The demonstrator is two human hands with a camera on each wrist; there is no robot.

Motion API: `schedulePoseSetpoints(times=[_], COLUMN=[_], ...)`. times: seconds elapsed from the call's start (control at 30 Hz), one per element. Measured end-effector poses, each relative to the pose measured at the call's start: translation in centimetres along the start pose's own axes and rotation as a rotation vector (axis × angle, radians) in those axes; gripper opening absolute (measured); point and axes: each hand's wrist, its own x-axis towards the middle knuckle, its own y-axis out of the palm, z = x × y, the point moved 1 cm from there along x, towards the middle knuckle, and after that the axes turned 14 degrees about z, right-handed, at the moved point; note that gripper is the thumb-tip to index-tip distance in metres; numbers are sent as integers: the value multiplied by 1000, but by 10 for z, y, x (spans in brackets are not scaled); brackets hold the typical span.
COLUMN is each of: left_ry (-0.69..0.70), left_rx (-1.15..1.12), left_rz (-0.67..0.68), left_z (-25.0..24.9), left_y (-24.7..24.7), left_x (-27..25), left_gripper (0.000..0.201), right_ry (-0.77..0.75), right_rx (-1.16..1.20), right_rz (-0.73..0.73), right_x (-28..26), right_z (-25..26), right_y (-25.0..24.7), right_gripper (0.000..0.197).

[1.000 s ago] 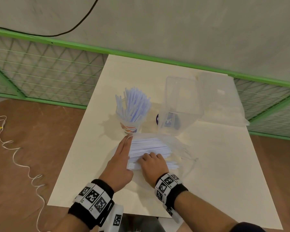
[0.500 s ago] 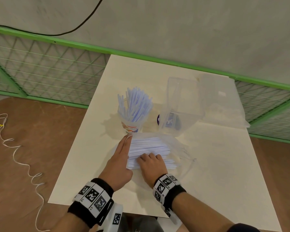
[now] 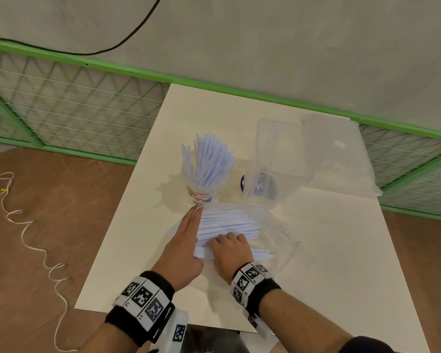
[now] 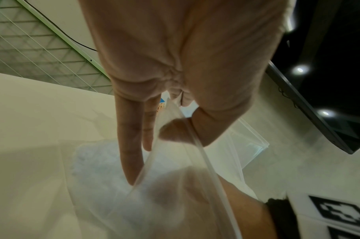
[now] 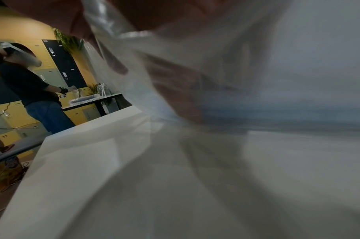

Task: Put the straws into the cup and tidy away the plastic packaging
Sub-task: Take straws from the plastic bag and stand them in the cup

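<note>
- Far left of the head view: I note a white cord (image 3: 23,233) snaking over the brown floor, with a green mesh fence (image 3: 69,105) behind it.
- Centre left: left hand (image 3: 182,253) lies along the left ends of the straw bundle (image 3: 227,225), fingers stretched long. In the left wrist view its thumb and fingers pinch the open lip of the clear plastic bag (image 4: 175,169).
- Centre: paper cup (image 3: 201,193) stands upright at the far end of that hand, already holding a spray of pale blue straws (image 3: 209,159).
- Just right of centre: right hand (image 3: 231,252) sits inside the bag mouth, fingers curled onto the near straws of the bundle.
- Bundle lies flat on the white table (image 3: 329,250), still in the bag.
- Right of cup: a clear plastic container (image 3: 278,159), upright; more clear plastic film (image 3: 341,159) beside it.
- Right wrist view is mostly blurred plastic.
</note>
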Motion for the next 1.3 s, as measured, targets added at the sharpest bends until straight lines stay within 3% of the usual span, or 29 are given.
schedulePoseSetpoints(times=[0.3, 0.47, 0.63, 1.0, 1.3], left_ry=[-9, -9, -6, -2, 10], left_rx=[-9, -2, -3, -15, -16], left_rz=[14, 8, 3, -1, 21], left_z=[0, 1, -1, -1, 2], left_y=[1, 0, -1, -3, -3], left_x=[0, 1, 1, 1, 3], left_gripper=[109, 110, 109, 108, 106], right_ry=[16, -25, -16, 50, 19], right_rx=[-49, -9, -16, -75, -98], right_rz=[88, 10, 23, 114, 146], right_x=[-1, -5, -6, 2, 1], right_z=[-1, 1, 3, 7, 4], right_y=[-5, -9, -10, -14, -13], right_gripper=[28, 31, 18, 25, 21])
